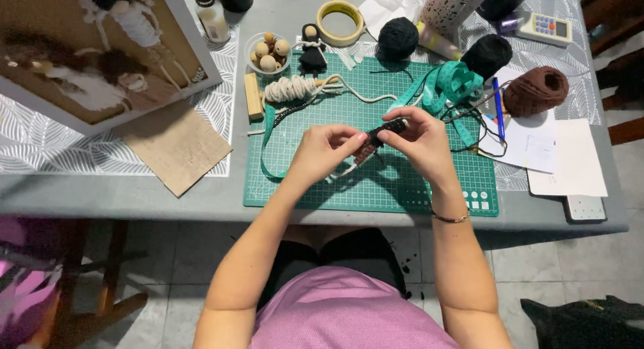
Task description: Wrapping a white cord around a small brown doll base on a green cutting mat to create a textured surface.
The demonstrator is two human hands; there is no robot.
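Left hand (324, 150) and right hand (417, 140) half hide a dark yarn-wrapped piece (381, 136).

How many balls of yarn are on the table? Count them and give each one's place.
3. Black ball of yarn beside the roll of beige tape; second black yarn ball right of it; brown ball of yarn on the white paper. Others may be hidden.

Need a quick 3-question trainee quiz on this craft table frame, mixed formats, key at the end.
1. True or false: both hands pinch one small dark wrapped piece above the green cutting mat.
2. Which yarn ball lies farthest right: A black, B brown, C white?
3. Fill in: the clear cup holds wooden ____.
Key: 1 true; 2 B; 3 beads.
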